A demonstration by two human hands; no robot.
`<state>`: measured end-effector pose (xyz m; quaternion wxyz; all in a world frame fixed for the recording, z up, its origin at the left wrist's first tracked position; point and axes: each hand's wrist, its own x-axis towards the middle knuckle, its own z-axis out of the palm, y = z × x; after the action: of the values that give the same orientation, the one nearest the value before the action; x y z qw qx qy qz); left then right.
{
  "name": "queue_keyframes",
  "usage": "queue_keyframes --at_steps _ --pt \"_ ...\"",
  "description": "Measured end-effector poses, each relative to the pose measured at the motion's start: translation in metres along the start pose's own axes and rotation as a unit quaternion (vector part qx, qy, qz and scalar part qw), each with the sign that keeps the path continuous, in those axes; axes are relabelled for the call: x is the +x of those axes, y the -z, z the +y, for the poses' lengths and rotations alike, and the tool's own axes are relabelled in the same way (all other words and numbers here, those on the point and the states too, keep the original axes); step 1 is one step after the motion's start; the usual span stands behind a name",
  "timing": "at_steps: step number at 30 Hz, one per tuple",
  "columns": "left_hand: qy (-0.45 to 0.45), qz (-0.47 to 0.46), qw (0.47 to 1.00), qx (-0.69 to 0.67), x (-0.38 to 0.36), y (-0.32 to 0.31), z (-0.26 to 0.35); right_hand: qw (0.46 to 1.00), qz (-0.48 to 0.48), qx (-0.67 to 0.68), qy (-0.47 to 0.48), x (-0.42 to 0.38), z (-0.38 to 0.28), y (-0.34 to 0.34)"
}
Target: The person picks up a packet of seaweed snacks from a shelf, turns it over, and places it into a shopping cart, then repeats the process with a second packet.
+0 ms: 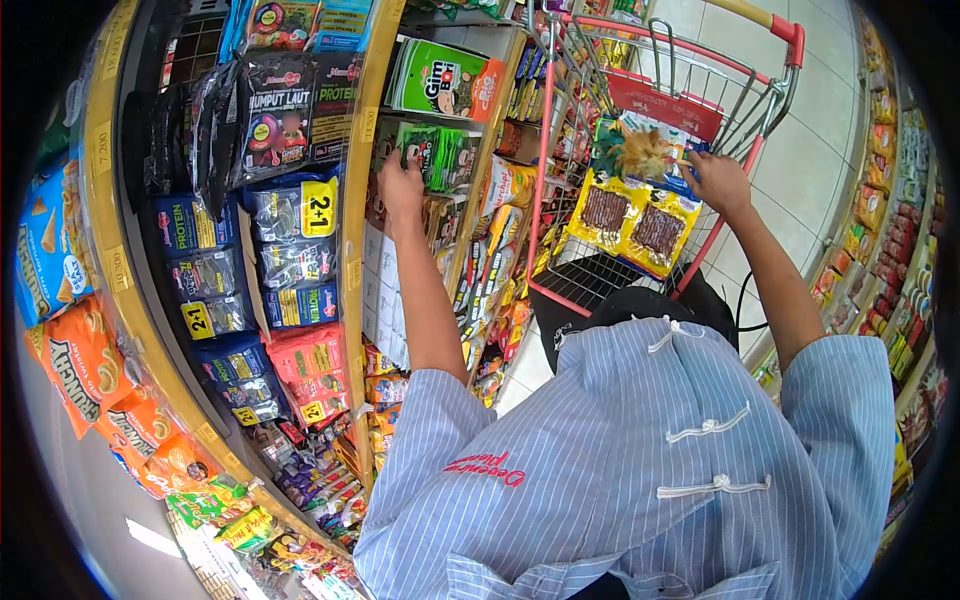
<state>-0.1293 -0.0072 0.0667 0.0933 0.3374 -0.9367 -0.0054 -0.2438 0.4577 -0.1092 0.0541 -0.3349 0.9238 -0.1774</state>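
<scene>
My left hand (402, 190) reaches to the shelf on the left. Its thumb and fingers are apart at the edge of a row of green and black snack packs (440, 158); I see nothing held in it. Over the shopping cart (540, 180), my right hand (718, 185) has its fingers bent at the edge of a blue packet (686, 172), apparently gripping it. A fluffy tan and green tuft (640, 155) lies beside that packet. Yellow packs with dark brown contents (655, 235) lie nearer me in the cart.
Shelves with yellow price strips (365, 130) hold black seaweed packs (285, 110), a green Gimbori pack (435, 80) and pink packs (310, 365). Orange Crunchy bags (80, 360) hang at far left. Tiled floor (825, 110) runs right of the cart, beside another stocked shelf (880, 240).
</scene>
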Motion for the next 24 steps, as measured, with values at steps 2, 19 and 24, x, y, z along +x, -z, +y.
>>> queue_keyframes --at_steps 2,19,24 --pt "-0.01 -0.012 1.0 0.001 0.007 -0.005 -0.002 1.0 -0.004 -0.014 -0.007 0.0 0.0 -0.001" --pt "0.031 -0.075 0.995 -0.066 0.015 -0.002 -0.004 0.999 -0.021 -0.039 -0.009 0.0 0.0 0.0" --pt "0.003 -0.094 0.993 -0.068 0.012 -0.005 0.004 0.998 -0.04 -0.045 -0.015 0.002 -0.001 0.001"
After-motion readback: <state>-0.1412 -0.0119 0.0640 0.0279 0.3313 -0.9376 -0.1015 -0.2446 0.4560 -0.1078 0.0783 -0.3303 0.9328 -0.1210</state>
